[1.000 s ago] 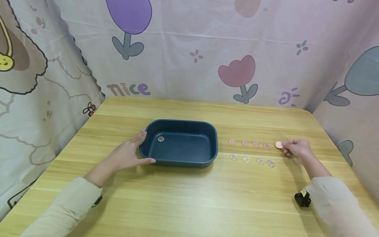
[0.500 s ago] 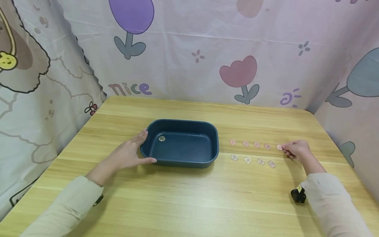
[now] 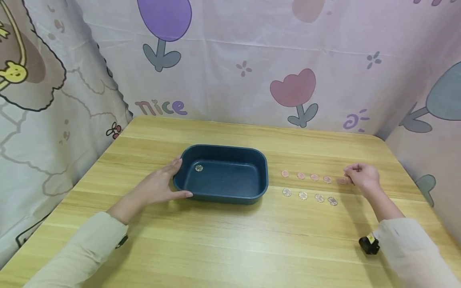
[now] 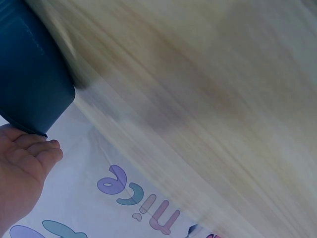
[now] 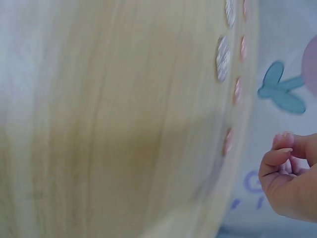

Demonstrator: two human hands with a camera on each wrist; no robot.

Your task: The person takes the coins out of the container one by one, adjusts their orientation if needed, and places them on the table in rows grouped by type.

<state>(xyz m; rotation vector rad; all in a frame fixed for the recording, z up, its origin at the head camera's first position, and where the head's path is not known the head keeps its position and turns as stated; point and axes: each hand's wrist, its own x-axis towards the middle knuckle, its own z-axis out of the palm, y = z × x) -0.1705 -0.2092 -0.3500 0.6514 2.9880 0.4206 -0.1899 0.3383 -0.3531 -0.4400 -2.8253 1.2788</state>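
Observation:
My left hand (image 3: 158, 185) holds the left end of a dark blue rectangular tray (image 3: 223, 198), its thumb along the front wall and its fingers at the back. One gold-coloured coin (image 3: 199, 168) lies inside the tray, towards the left. My right hand (image 3: 363, 176) hovers just by the rightmost copper-coloured coin (image 3: 341, 181), partly covering it. In the right wrist view the right hand's fingers (image 5: 271, 163) are curled and thumb and forefinger tips meet. No coin shows between them; the palm is hidden.
Right of the tray, several copper-coloured coins (image 3: 301, 176) form a back row. Several silvery or gold coins (image 3: 303, 195) form a row in front. All lie flat on the wooden table (image 3: 230, 240). A patterned curtain (image 3: 223, 88) hangs behind the table and at both sides.
My right hand has laid a copper-coloured coin flat at the right end of the back row and let it go, its fingertips now lifted slightly. The left hand stays on the tray.

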